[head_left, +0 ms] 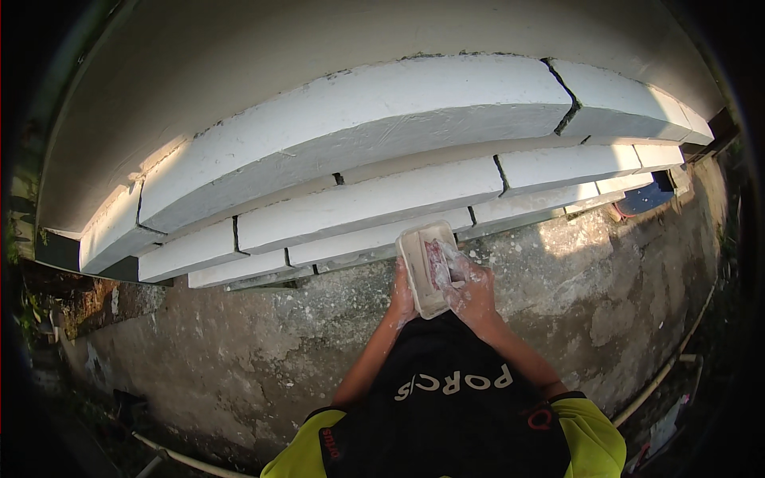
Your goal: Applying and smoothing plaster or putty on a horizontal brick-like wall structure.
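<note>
A small off-white rectangular tub (431, 305) is held before my chest, tilted upward, with pale paste smeared inside. My left hand (404, 288) grips its left side. White smears coat my right hand (473, 288), which is closed at the tub's right side, its fingers reaching over the opening. A flat, reddish, paste-streaked piece (437, 263) shows inside the tub beside those fingers. Whether my right hand holds this piece cannot be made out.
Ahead rise stepped white blocks (374, 195) with dark gaps at their joints, below a plain wall (382, 32). Stained concrete floor (239, 350) spreads around me. A blue container (644, 199) lies at the right. Pale pipes (649, 390) run along the floor's edge.
</note>
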A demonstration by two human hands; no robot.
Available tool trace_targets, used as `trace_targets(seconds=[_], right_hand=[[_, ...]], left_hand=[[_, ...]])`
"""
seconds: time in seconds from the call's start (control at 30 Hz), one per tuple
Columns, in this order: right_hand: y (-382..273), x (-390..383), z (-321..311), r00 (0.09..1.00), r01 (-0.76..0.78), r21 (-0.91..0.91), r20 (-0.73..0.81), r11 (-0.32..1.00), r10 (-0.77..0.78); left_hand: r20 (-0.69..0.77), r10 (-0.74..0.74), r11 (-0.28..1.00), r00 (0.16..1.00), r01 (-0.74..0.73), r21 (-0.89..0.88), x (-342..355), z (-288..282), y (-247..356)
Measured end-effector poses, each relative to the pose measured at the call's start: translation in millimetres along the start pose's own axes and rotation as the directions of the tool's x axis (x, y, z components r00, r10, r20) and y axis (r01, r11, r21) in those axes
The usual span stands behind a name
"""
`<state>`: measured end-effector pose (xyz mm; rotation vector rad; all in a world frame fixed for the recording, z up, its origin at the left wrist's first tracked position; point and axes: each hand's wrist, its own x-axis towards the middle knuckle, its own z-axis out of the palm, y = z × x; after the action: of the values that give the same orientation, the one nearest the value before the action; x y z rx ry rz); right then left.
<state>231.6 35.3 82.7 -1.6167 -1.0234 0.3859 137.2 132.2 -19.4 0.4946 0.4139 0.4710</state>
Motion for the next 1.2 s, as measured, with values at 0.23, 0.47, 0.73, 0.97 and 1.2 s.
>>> trace_targets(seconds=[0.23, 0.47, 0.73, 0.97, 1.2], right_hand=[[18, -1, 4, 0.996, -0.060, -0.045, 0.068, 0.997, 0.063], [23, -3, 11, 0.999, -0.050, 0.056, -0.015, 0.997, 0.051], [19, 3, -2, 0.931, -0.297, 0.517, -0.032, 0.803, 0.365], [33, -14, -12, 0.987, -0.140, -0.148, -0.103, 0.979, 0.126], [12, -14, 4, 1.000, -0.002, -0.248, 0.011, 0.969, 0.005]], left_hand=[[-0.001, -0.031, 0.990, 1.000, 0.031, -0.135, -1, 5, 1], [0.012, -0.018, 0.997, 1.000, 0.019, -0.070, -1, 3, 1], [0.026, -0.032, 0.982, 0.999, 0.036, -0.183, -5, 5, 14], [0.002, -0.021, 0.997, 1.000, 0.021, -0.079, -10, 4, 10], [-0.026, -0.010, 1.000, 1.000, 0.009, -0.029, -5, -6, -1]])
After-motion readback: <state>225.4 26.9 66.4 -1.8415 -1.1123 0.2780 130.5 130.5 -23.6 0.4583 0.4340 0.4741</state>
